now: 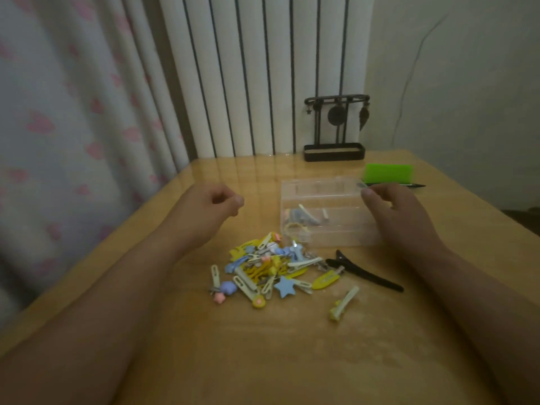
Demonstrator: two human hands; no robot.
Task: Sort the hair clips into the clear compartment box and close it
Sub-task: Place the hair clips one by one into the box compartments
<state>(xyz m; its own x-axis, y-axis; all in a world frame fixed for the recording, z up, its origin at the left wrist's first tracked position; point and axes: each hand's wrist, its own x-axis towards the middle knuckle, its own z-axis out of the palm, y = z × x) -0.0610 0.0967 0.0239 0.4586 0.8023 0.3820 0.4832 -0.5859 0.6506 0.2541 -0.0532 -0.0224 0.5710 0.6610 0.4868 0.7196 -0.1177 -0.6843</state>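
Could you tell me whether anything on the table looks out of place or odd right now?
Mostly no. One yellow clip lies apart from the main pile of clips, and a long black clip sits beside it. Only a few clips are in the clear box.

My left hand (211, 204) is loosely curled and empty, left of the clear plastic compartment box (327, 211), clear of it. My right hand (393, 209) rests against the box's right side, fingertips at its far right corner. A few clips lie inside the box. A mixed heap of yellow, blue and pale hair clips (268, 267) sits just in front of the box on the glossy wooden table (263, 346). A long black clip (365, 271) lies right of the heap.
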